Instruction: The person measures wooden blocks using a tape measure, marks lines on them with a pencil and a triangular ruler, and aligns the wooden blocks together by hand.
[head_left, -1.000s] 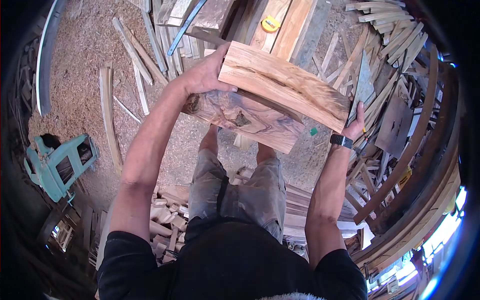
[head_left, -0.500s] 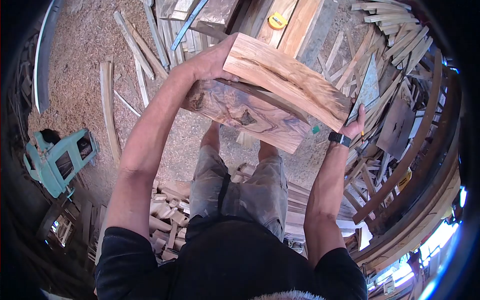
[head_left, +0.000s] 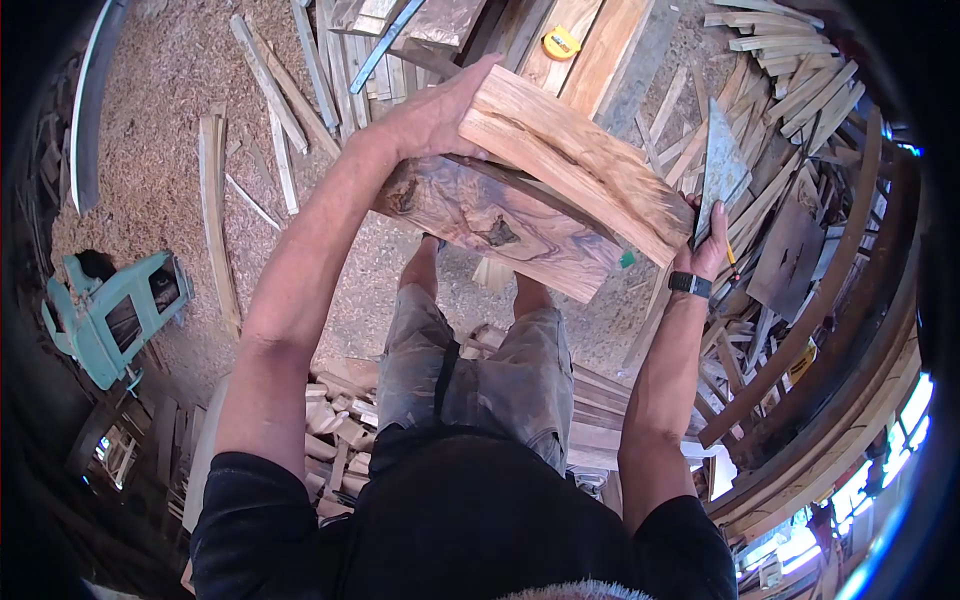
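My left hand (head_left: 447, 112) is closed around the left end of a thick wooden block (head_left: 570, 155) with a dark crack along its face. At the block's other end my right hand (head_left: 712, 248), a watch on its wrist, has its fingers closed on a triangular metal square (head_left: 724, 172) and also touches the block. A pencil (head_left: 733, 262) sticks out beside that hand. Just below the held block is a second wooden block (head_left: 490, 225) with swirling grain and a dark knot; what supports it is hidden.
A yellow tape measure (head_left: 561, 43) lies on boards (head_left: 607, 62) at the far side. Wood strips (head_left: 790, 100) are heaped at right. A green metal machine part (head_left: 118, 315) stands at left, and wood offcuts (head_left: 335, 425) lie near my legs. Shavings cover the ground (head_left: 150, 150).
The cracked block and both hands have shifted slightly right. The triangular square has swung so its tip points more to the left. Both hands keep their hold.
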